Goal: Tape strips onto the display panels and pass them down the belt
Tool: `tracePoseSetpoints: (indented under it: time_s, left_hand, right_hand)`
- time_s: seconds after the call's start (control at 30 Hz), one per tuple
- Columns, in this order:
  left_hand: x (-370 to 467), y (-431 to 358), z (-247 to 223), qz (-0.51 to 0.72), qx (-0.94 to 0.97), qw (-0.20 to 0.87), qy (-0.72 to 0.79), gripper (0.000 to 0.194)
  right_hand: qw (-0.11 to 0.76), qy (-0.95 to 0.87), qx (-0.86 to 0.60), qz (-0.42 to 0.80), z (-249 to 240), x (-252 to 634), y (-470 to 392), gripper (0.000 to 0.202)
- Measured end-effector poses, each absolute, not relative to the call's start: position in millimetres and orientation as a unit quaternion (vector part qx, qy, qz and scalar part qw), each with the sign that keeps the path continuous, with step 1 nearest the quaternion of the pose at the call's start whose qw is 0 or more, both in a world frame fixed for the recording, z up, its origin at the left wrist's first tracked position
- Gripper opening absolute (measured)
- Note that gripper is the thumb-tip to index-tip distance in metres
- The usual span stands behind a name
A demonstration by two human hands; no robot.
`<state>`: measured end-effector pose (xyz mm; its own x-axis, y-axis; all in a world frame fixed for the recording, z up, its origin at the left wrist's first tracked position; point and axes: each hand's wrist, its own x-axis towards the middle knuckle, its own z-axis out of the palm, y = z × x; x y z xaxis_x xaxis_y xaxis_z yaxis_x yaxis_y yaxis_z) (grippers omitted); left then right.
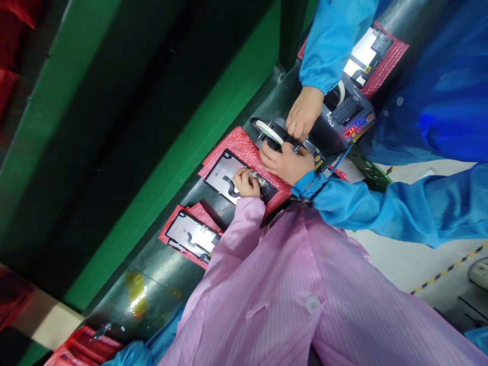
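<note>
My left hand (247, 184), in a pink sleeve, is on a flat device panel (222, 174) with a silver face and a dark frame. Its fingers are curled and pressed together over a small part near the panel's right half; what they pinch is too small to tell. Red bubble wrap (244, 147) lies under the panel. Just right of it, two hands of a person in blue sleeves are at a tape dispenser (267, 129) with a white roll. My right hand does not show.
A second panel (190, 235) rests on red wrap at the lower left of the dark bench (152, 267). Behind the blue-sleeved hands stands another dispenser (348, 112) with a red display. Beyond it lies one more panel (368, 56). A green rail (183, 142) runs along the bench.
</note>
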<state>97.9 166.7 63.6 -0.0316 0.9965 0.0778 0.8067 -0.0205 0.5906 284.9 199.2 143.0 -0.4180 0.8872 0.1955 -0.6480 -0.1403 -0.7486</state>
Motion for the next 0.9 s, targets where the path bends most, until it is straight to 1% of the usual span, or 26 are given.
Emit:
tracePoseSetpoints:
  time_s: [0.07,0.13,0.2,0.27,0.33,0.43,0.5,0.57,0.63,0.7,0.8,0.9]
  left_hand:
    - [97,166,67,0.246,0.665,0.215,0.672,0.023]
    - [97,165,70,0.238,0.656,0.250,0.671,0.023]
    - [96,165,70,0.232,0.649,0.269,0.672,0.022]
    - [97,165,68,0.240,0.650,0.260,0.673,0.022]
    - [97,164,66,0.258,0.653,0.235,0.672,0.022]
    - [97,164,63,0.276,0.663,0.218,0.661,0.023]
    - [97,164,62,0.278,0.666,0.221,0.656,0.024]
    - [98,164,60,0.281,0.664,0.215,0.659,0.025]
    - [98,165,58,0.288,0.661,0.198,0.664,0.025]
    - [98,166,58,0.289,0.666,0.190,0.661,0.025]
    - [99,166,59,0.282,0.666,0.199,0.662,0.024]
    - [99,166,60,0.278,0.657,0.205,0.670,0.023]
  right_hand:
    - [0.463,-0.457,-0.166,0.741,157,274,186,0.037]
    - [0.430,-0.470,-0.226,0.737,171,267,173,0.039]
    - [0.426,-0.448,-0.296,0.728,181,266,164,0.045]
    - [0.428,-0.421,-0.320,0.733,186,272,162,0.049]
    - [0.407,-0.437,-0.307,0.741,186,280,164,0.047]
    - [0.350,-0.525,-0.278,0.724,180,293,167,0.041]
    - [0.328,-0.582,-0.260,0.698,174,301,167,0.044]
    - [0.315,-0.635,-0.241,0.663,169,307,166,0.052]
    - [0.307,-0.700,-0.259,0.590,167,313,164,0.058]
    - [0.274,-0.782,-0.301,0.471,168,319,165,0.058]
    - [0.185,-0.879,-0.341,0.276,175,327,167,0.051]
    - [0.114,-0.912,-0.365,0.149,177,327,167,0.049]
